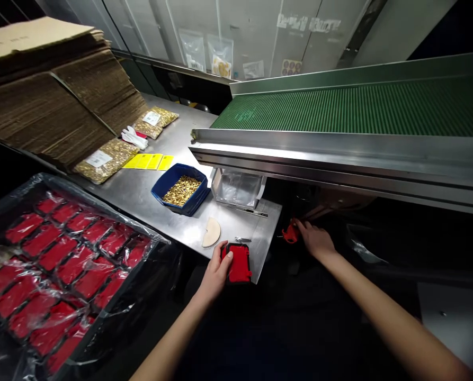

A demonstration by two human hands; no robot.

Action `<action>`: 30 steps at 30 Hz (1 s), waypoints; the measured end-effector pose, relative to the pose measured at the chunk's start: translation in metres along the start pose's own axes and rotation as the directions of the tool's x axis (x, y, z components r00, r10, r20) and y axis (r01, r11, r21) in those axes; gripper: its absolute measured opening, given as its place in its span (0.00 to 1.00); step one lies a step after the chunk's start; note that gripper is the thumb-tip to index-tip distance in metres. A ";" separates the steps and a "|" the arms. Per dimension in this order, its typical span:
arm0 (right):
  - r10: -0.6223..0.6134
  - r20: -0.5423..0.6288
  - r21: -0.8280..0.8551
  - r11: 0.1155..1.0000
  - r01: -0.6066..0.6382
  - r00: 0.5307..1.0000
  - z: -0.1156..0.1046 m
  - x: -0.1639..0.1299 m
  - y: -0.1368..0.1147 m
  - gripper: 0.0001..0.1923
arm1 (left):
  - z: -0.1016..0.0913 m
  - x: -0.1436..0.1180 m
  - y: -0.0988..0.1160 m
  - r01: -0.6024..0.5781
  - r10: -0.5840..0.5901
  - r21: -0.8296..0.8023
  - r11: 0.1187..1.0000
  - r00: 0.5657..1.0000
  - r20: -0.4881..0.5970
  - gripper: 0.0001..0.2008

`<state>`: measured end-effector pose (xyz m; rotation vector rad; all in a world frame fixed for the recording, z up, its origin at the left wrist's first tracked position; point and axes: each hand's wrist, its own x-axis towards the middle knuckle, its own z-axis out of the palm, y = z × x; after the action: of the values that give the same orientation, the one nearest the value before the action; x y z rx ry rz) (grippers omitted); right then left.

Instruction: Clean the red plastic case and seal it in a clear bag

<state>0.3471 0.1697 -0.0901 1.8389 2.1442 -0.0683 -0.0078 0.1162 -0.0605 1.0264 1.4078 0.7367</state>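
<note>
At the table's near corner, my left hand (217, 272) grips a flat red-and-black rectangular case (239, 263) by its left side, thumb on top. My right hand (315, 241) is out past the table's right edge, its fingers closed around a small red object (291, 233); its kind is unclear in the dark. Between the case and the blue bin lies a pale half-round disc (211, 233). A small metal piece (242, 239) rests just beyond the case. The blue bin (196, 203) is filled with small brass-coloured parts (181, 191).
A green conveyor belt (319, 111) with a metal rail (300, 159) overhangs the table (141, 188). Below the rail sits a clear bin (238, 188). Left are stacked cardboard (53, 100), bags of brass parts (108, 160), yellow cards (149, 161) and a plastic-lined crate (101, 206) of red pieces (75, 264).
</note>
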 end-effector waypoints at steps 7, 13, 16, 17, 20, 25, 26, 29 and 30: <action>0.278 -0.178 0.358 0.912 -0.201 0.944 0.001 -0.095 0.002 0.19 | -0.020 0.021 0.022 -0.213 0.179 0.340 0.916 0.975 0.129 0.24; 0.452 -0.307 0.578 0.788 -0.213 0.838 0.022 -0.126 -0.015 0.16 | -0.021 0.032 0.025 -0.247 0.222 0.369 0.896 0.969 0.109 0.23; 0.475 -0.286 0.585 0.774 -0.241 0.832 0.019 -0.119 -0.018 0.15 | -0.018 0.030 0.035 -0.295 0.298 0.456 0.840 0.952 0.067 0.21; 0.479 -0.279 0.588 0.770 -0.246 0.832 0.017 -0.116 -0.018 0.15 | -0.017 0.032 0.041 -0.321 0.341 0.495 0.807 0.939 0.054 0.20; 0.484 -0.278 0.605 0.759 -0.240 0.830 0.013 -0.111 -0.014 0.15 | -0.011 0.052 0.069 -0.390 0.436 0.597 0.701 0.897 0.073 0.15; 0.476 -0.280 0.625 0.750 -0.219 0.834 0.009 -0.105 -0.014 0.15 | 0.011 0.149 0.119 -0.416 0.438 0.683 0.601 0.886 0.154 0.12; 0.473 -0.279 0.629 0.748 -0.213 0.836 0.007 -0.104 -0.016 0.15 | 0.016 0.171 0.126 -0.412 0.416 0.699 0.584 0.892 0.178 0.11; 0.467 -0.277 0.648 0.736 -0.196 0.840 0.003 -0.102 -0.020 0.15 | 0.023 0.224 0.139 -0.381 0.331 0.747 0.544 0.916 0.226 0.20; 0.469 -0.278 0.657 0.729 -0.190 0.838 0.002 -0.102 -0.021 0.15 | 0.023 0.236 0.141 -0.370 0.310 0.760 0.534 0.922 0.231 0.20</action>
<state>0.3400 0.0681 -0.0681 2.8463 2.1609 -0.3389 0.0551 0.3843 -0.0377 2.0723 1.5100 0.2913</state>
